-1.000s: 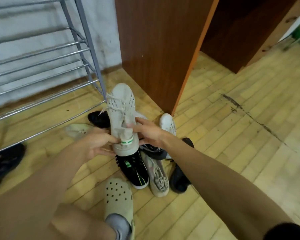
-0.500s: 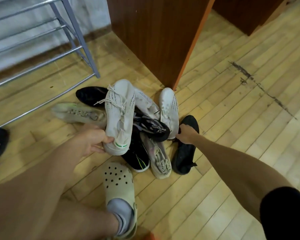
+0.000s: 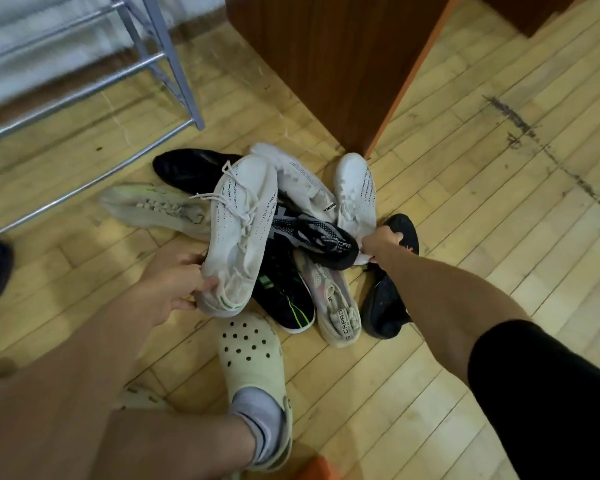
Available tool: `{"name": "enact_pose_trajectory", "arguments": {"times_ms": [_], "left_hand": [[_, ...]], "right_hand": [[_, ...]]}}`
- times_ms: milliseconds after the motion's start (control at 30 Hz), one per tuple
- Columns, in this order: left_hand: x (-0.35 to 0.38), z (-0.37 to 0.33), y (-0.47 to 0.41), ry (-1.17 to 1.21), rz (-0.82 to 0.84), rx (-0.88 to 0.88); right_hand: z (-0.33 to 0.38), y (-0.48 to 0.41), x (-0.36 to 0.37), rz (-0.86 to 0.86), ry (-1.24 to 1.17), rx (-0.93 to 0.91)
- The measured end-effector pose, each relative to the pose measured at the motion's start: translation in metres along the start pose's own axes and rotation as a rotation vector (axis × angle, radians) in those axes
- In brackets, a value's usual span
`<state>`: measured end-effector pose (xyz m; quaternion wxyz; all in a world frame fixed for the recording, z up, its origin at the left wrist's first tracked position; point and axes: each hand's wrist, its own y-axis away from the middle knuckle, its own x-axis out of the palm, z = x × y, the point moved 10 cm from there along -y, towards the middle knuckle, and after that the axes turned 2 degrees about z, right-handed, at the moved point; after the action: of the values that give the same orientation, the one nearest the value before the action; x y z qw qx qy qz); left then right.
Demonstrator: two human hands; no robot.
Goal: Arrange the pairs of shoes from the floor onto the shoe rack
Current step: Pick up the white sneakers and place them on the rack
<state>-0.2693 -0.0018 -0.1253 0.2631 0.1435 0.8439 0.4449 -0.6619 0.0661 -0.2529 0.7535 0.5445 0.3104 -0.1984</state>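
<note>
A pile of shoes lies on the wooden floor in the middle of the view. My left hand [image 3: 174, 289] grips the heel of a white knit sneaker [image 3: 241, 230] with a green heel stripe, held toe away from me above the pile. My right hand [image 3: 381, 242] reaches to the pile's right side and closes on the heel of a second white sneaker [image 3: 355, 192], which lies on the floor beside a black shoe [image 3: 387, 299]. The metal shoe rack [image 3: 167, 60] stands at the upper left.
The pile also holds a black sneaker with green marks [image 3: 284, 299], a beige sneaker [image 3: 333, 306], a black-and-white knit shoe [image 3: 319, 240], a pale shoe [image 3: 153, 207] and a black one [image 3: 191, 168]. A brown cabinet [image 3: 326, 64] stands behind. My foot in a cream clog [image 3: 253, 355] is in front.
My right hand let go of the held white sneaker and moved right, down to the second white sneaker's heel. The left hand keeps the first sneaker, lowered slightly. The view tilted down.
</note>
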Motion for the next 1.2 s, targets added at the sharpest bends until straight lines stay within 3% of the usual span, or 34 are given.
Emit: {"name": "enact_pose_trajectory", "arguments": {"times_ms": [100,233,367,433,633,733,800,1000,1200], "left_hand": [[0.001,0.002,0.005,-0.03,0.005,-0.014],[0.011,-0.003,0.023,-0.049,0.008,0.012],[0.013,-0.013,0.041,0.027,-0.021,0.055],[0.017,-0.018,0.049,0.071,-0.011,0.082],[0.023,-0.026,0.075,0.153,-0.037,0.138],[0.013,-0.026,0.088,0.162,-0.07,0.177],[-0.004,-0.028,0.096,0.158,-0.095,0.199],[-0.078,-0.051,0.131,0.203,-0.208,0.279],[-0.174,-0.05,0.165,0.219,-0.29,0.292]], "right_hand": [[-0.007,0.005,-0.002,-0.009,-0.115,0.031],[-0.013,-0.012,0.002,0.108,-0.204,-0.054],[-0.016,0.053,-0.004,0.244,-0.152,-0.032],[-0.024,0.074,-0.011,0.214,-0.064,-0.02],[-0.037,0.11,-0.044,0.182,-0.111,-0.087],[-0.026,0.129,-0.082,0.045,-0.063,-0.199],[-0.004,0.141,-0.104,-0.019,-0.044,-0.321],[0.099,0.206,-0.127,-0.004,0.003,-0.593],[0.218,0.294,-0.104,-0.002,0.249,-0.845]]}}
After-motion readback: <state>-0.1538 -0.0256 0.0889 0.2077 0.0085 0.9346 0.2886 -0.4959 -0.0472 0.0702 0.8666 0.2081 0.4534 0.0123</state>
